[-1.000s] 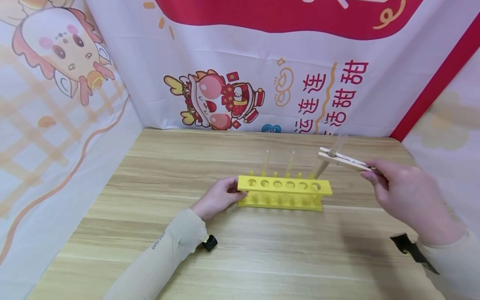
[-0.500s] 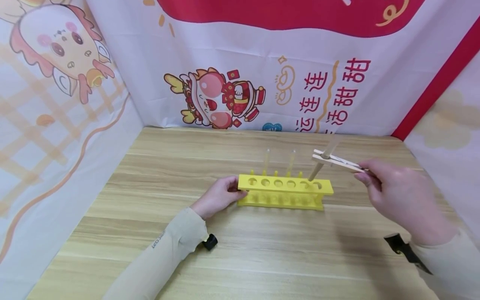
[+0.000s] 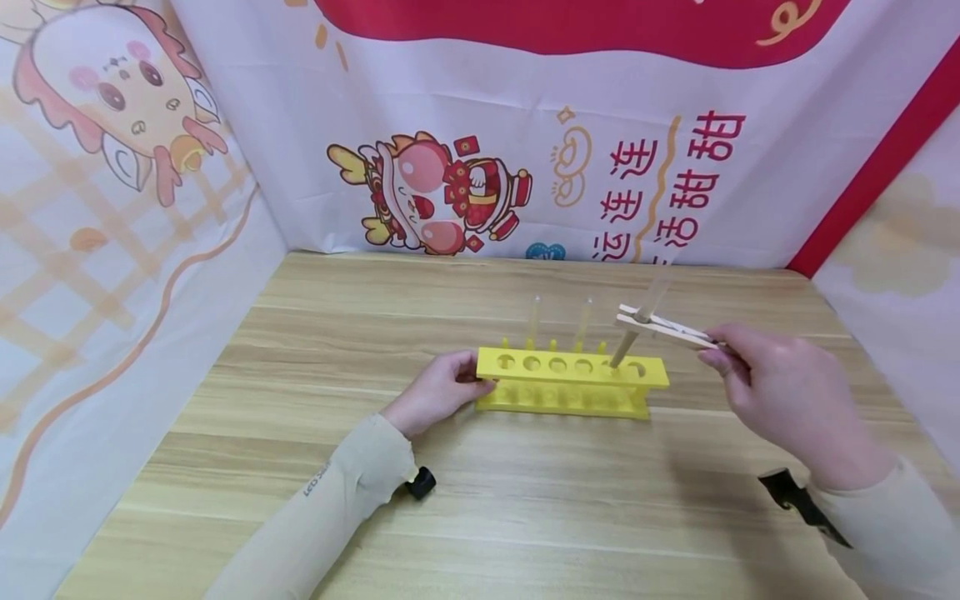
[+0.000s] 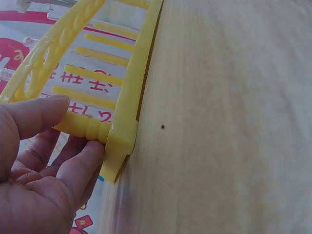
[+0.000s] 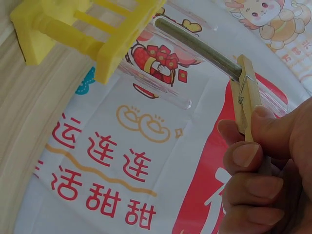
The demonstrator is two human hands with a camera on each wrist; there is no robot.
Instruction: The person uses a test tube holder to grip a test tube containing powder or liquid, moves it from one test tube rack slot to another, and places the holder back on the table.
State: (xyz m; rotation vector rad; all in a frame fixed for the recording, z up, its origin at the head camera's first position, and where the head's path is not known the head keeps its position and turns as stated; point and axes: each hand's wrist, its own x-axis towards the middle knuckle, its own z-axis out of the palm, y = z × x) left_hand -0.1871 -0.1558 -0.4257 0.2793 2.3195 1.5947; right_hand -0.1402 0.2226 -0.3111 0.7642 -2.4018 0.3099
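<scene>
At the right end of the yellow rack [image 3: 570, 379], test tube [image 3: 627, 346] tilts in a wooden clamp [image 3: 675, 334] the right hand [image 3: 787, 400] pinches, left hand [image 3: 441, 392] gripping the end post [image 4: 87, 126]; tube's probably light, stiff, slick, fragile, best clamped high.

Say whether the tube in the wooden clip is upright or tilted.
Tilted: the head view shows the tube slanting rightward toward its top.

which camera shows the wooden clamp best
The right wrist view: the wooden clamp appears large there, and its grip around the test tube is plain. The head view shows it smaller; in the left wrist view I can't make it out.
</scene>
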